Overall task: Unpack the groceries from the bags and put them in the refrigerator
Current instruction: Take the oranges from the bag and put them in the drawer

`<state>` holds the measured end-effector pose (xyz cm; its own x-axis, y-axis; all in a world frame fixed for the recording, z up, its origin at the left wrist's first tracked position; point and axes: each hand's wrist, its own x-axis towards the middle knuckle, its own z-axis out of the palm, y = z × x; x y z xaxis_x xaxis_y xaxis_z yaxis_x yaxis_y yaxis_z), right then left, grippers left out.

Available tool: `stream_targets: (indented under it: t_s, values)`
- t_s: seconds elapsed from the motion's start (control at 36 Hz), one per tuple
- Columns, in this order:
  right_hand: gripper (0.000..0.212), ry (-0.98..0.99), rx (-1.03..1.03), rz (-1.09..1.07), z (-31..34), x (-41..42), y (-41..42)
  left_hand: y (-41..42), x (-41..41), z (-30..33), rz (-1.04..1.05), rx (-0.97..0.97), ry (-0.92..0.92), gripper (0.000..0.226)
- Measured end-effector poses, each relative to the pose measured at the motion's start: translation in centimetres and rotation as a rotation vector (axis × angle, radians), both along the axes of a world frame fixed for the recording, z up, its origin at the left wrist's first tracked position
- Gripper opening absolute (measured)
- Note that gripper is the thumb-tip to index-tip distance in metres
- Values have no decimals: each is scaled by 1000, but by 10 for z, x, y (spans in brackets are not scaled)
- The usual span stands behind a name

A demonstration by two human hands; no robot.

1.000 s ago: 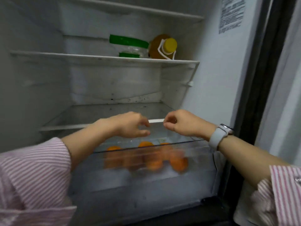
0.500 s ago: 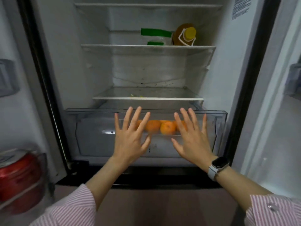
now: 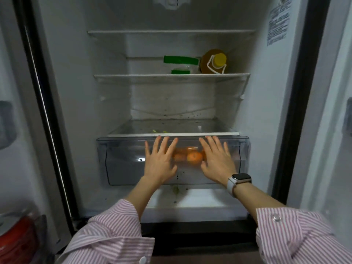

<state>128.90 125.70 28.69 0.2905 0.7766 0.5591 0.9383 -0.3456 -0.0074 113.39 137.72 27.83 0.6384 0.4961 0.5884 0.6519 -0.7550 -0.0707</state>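
With both palms laid flat against the clear front of the crisper drawer [image 3: 122,162], the person holds nothing in either hand. On the left hand [image 3: 159,161] the fingers [image 3: 165,144] are straight and fanned wide, their tips reaching up to the drawer's top edge, just below the white lip of the glass shelf [image 3: 171,134]. On the right hand [image 3: 217,161] the fingers are spread just as wide and pressed to the same panel, to the right of the left hand, with a gap between the 2 hands. A watch [image 3: 239,181] with a pale strap sits on the right wrist, and both arms wear pink striped sleeves [image 3: 110,235].

Inside the drawer, seen through the plastic in that gap, lie the oranges [image 3: 194,158]: 1 shows clearly, round and bright, with others blurred behind and to its left; their count cannot be told. They rest low in the refrigerator [image 3: 76,92], in the bottom compartment, and the drawer sits pushed in under the glass shelf.

Farther up, on the middle shelf at the far right, an amber bottle [image 3: 213,61] with a yellow cap lies on its side, touching or just beside a clear container with a green lid [image 3: 180,60] to its left. A red can [image 3: 17,239] stands in the door rack at the near left
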Motion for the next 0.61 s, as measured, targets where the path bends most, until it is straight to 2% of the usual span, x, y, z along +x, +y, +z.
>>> stream_targets:
  t_s: [0.28,0.33,0.39,0.5,0.61]
  values:
    - [78,76,-158,-58,-1,19,33,34,18,8,-19,-162,172,88]
    - [77,154,-176,-37,-6,17,30,36,17,9,-27,-194,181,87]
    - [74,250,-143,-11,-14,10,22,30,13,9,-17,-239,122,82]
    - [62,378,-19,76,-40,-18,-7,-10,-6,-14,13,-262,-152,70]
    - [53,372,9,203,-85,-56,-46,-66,-50,-68,1,-270,-168,65]
